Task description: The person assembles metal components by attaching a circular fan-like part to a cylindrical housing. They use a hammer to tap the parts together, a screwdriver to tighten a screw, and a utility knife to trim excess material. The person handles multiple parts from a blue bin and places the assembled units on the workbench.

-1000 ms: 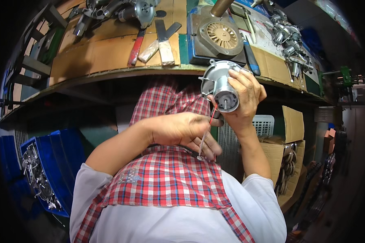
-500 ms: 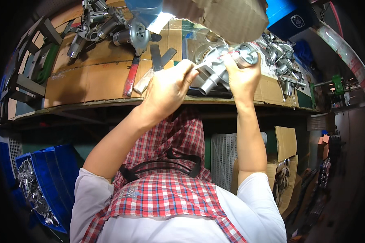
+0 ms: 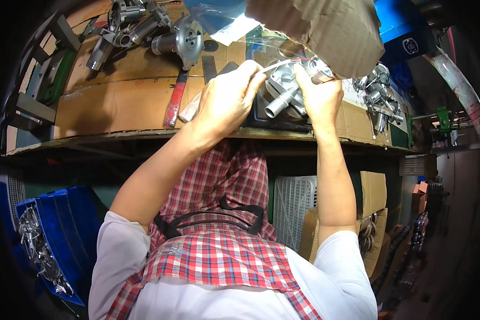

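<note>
My right hand (image 3: 321,98) is closed around a silvery cast-metal housing (image 3: 282,85), whose short pipe stub points toward me. The thumb lies over its top, and the fingers on the far side are hidden. In my left hand (image 3: 230,96), pinched between thumb and fingers, is a thin whitish strip (image 3: 272,66) whose far end reaches the top of the housing. Whether it is a tool or a loose strip I cannot tell. Below the housing lies a dark tray-like base (image 3: 282,124) at the bench edge.
A torn cardboard flap (image 3: 325,32) hangs over the far side of the work. Metal castings (image 3: 189,42) lie at the back left, more castings (image 3: 378,96) at the right. A red-handled tool (image 3: 177,98) rests left of my left hand. A blue bin (image 3: 64,229) of metal parts stands lower left.
The housing has turned in my right hand, its pipe stub now more to the front. The strip's visible part looks longer and slightly bowed. The whole view has shifted slightly.
</note>
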Available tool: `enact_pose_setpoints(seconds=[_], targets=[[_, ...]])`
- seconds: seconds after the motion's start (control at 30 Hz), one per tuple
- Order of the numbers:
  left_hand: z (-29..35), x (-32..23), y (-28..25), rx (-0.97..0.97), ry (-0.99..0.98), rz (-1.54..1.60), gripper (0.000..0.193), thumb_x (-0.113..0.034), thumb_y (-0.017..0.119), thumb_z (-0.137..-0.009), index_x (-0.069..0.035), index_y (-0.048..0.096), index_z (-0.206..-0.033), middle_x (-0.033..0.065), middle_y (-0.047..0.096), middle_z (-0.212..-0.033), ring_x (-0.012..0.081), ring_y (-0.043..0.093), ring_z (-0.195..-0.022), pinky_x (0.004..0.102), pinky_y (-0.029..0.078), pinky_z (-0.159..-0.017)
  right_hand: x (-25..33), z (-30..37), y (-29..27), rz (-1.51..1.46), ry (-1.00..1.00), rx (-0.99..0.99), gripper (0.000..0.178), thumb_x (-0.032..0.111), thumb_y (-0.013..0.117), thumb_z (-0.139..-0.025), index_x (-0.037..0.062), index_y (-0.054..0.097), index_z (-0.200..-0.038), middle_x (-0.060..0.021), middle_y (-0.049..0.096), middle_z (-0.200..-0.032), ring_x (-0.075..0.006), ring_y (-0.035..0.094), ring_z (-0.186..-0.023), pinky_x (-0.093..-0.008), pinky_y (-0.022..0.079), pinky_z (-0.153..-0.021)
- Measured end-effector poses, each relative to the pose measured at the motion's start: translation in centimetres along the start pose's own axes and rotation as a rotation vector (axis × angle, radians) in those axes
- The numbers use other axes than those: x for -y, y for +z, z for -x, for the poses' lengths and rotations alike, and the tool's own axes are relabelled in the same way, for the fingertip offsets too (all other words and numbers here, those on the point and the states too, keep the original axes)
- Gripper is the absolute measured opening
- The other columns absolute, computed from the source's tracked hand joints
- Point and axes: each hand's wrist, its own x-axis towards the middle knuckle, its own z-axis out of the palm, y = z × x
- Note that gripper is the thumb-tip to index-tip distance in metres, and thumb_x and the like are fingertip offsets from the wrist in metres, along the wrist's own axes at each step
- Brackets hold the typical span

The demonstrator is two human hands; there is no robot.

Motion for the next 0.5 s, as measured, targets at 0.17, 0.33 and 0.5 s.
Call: enact_pose_setpoints(seconds=[0.17, 0.33, 0.5], targets=[[-0.6, -0.1, -0.3, 0.035, -0.028, -0.045, 0.017, -0.024, 0.054, -0.096, -0.007, 0.056, -0.095, 0.0180, 0.063, -0.069, 0.0379, 0.063, -0.067, 0.0451, 0.049, -0.059, -0.3, -0.1, 0.1, 0.061, -0.118, -0.057, 0.054, 0.035, 0.086, -0.064, 0.0037, 0.056, -0.097, -0.0127, 0.068, -0.079, -0.0315, 0.068, -0.073, -0.0404, 0.053, -0.070], [-0.9, -1.5, -1.3, 0.061, -0.025, -0.135, 0.016, -0.021, 0.057, -0.096, -0.005, 0.056, -0.096, 0.0136, 0.061, -0.066, 0.0314, 0.062, -0.061, 0.0385, 0.048, -0.057, -0.1, -0.2, 0.2, 0.019, -0.155, -0.098, 0.052, 0.034, 0.086, -0.064, 0.0046, 0.057, -0.096, -0.0110, 0.068, -0.076, -0.0317, 0.067, -0.070, -0.0413, 0.053, -0.068], [-1.0, -1.5, -0.8, 0.042, 0.110, -0.181, 0.019, -0.026, 0.052, -0.097, -0.008, 0.052, -0.092, 0.0172, 0.063, -0.070, 0.0389, 0.063, -0.067, 0.0470, 0.050, -0.060, -0.1, -0.8, 0.2, 0.005, -0.188, -0.125, 0.048, 0.032, 0.084, -0.065, 0.0047, 0.059, -0.094, -0.0111, 0.068, -0.078, -0.0293, 0.068, -0.070, -0.0404, 0.053, -0.068]])
